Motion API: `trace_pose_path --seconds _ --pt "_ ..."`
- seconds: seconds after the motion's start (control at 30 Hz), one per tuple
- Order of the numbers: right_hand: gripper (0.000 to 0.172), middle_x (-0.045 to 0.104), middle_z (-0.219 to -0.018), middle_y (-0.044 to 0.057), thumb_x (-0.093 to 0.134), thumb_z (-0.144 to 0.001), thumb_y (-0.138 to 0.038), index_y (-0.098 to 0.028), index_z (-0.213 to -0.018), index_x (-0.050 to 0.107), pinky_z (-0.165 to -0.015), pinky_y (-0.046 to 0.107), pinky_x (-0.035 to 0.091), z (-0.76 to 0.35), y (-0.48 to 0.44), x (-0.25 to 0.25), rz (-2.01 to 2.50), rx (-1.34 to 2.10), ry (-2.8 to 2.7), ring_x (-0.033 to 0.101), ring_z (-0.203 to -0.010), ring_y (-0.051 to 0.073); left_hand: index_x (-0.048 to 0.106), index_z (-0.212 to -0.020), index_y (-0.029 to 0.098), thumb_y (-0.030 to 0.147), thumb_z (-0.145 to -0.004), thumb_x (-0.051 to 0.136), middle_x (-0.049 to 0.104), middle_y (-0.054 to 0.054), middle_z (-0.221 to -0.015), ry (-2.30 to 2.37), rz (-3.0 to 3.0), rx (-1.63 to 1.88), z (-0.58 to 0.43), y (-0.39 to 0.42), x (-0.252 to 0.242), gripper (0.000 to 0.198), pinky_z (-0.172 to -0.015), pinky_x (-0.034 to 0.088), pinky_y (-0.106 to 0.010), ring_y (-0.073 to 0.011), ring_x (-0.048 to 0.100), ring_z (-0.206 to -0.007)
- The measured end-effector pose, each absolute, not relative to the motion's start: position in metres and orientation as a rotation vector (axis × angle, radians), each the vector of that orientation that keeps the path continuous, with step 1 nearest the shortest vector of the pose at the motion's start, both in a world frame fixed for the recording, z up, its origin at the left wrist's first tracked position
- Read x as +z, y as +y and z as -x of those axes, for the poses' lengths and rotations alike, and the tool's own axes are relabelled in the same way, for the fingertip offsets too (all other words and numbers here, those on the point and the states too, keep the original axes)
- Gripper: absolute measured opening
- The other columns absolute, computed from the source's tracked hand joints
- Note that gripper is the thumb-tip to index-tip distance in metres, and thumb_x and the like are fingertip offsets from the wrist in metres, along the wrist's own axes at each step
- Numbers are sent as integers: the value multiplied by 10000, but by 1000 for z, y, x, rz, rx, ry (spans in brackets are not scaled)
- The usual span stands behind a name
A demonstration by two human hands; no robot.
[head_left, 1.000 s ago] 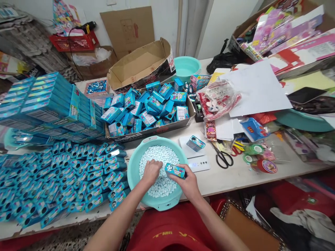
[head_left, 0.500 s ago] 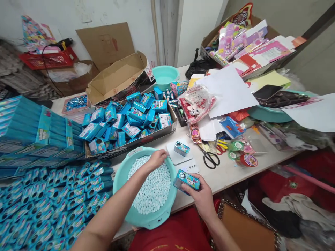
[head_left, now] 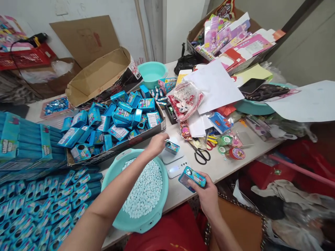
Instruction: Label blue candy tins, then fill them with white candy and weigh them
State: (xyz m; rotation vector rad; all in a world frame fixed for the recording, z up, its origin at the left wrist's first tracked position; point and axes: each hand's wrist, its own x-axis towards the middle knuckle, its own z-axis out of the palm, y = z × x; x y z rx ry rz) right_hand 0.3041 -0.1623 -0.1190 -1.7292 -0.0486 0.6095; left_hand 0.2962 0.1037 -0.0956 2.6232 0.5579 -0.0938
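My left hand (head_left: pixel 158 144) reaches over the bowl with its fingers pinched together, at the left end of a small blue candy box (head_left: pixel 172 147). What the fingers hold, if anything, is hidden. That box rests on a white scale (head_left: pixel 176 169) with a lit panel. My right hand (head_left: pixel 208 191) grips a second blue candy box (head_left: pixel 193 177), tilted above the table's front edge; pale candies show in the round hole at its left end. A turquoise bowl (head_left: pixel 164 197) of pale mint-coloured candies (head_left: pixel 142 193) lies under my left forearm.
A carton (head_left: pixel 119 144) heaped with blue boxes stands behind the bowl. Rows of blue boxes (head_left: pixel 39 209) and a stack of wrapped packs (head_left: pixel 28 143) fill the left. Black scissors (head_left: pixel 201 155), tape rolls (head_left: pixel 225 140), papers (head_left: pixel 214 85) and a bowl (head_left: pixel 153 73) lie farther right and back.
My left hand has moved from above the candies to the box on the scale. The right hand still holds its box, a little farther right of the bowl. The view has shifted slightly.
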Motion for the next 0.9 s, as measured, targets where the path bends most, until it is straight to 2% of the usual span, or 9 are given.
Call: trace_pose_path --seconds 0.2,0.43,0.5,0.6,0.73,0.83,0.9 --pt "491 669 -795 26 791 -542 -413 -170 -934 622 -646 305 499 -315 -173 -120 1799 500 4 590 -689 174 589 -1100 207 184 -821 487 627 -53 -1095 669 -2600 -162 -289 108 -90 298 -803 434 -298 -209 578 -976" --pt "507 660 -765 23 799 -509 -415 -161 -910 620 -639 312 497 -321 -174 -114 1799 473 60 583 -670 171 469 -1237 244 266 -744 610 492 -91 -1277 418 -2769 -364 -302 90 -105 514 -879 401 -405 -285 435 -1161" --pt "509 662 -763 22 798 -509 -415 -161 -912 618 -635 310 498 -320 -171 -112 1804 473 60 585 -668 171 477 -1220 248 250 -762 585 511 -94 -1249 347 -2803 -406 -309 83 -113 470 -870 399 -424 -288 455 -1146" --pt "513 672 -768 26 797 -509 -427 -163 -910 614 -638 309 505 -317 -166 -110 1802 490 37 596 -672 176 536 -1116 203 215 -818 504 589 -101 -1098 347 -2831 -439 -309 76 -117 300 -822 418 -396 -264 551 -1017" --pt "520 677 -765 33 797 -515 -449 -164 -913 618 -630 308 506 -312 -163 -114 1828 523 -30 602 -673 183 534 -1086 182 282 -826 525 615 -94 -1054 665 -2821 -194 -263 78 -91 279 -798 430 -344 -249 582 -979" --pt "545 669 -807 33 803 -526 -432 -168 -964 614 -658 319 505 -311 -157 -129 1825 495 -76 598 -700 181 487 -1161 209 375 -835 524 615 -76 -1112 1065 -2703 92 -190 82 -56 368 -789 434 -295 -226 585 -1004" --pt "546 657 -871 38 803 -535 -416 -171 -984 610 -716 343 504 -313 -147 -141 1776 445 -117 601 -750 183 452 -1209 215 455 -830 504 636 -77 -1070 1451 -2566 196 -134 83 -35 452 -744 440 -290 -230 615 -936"
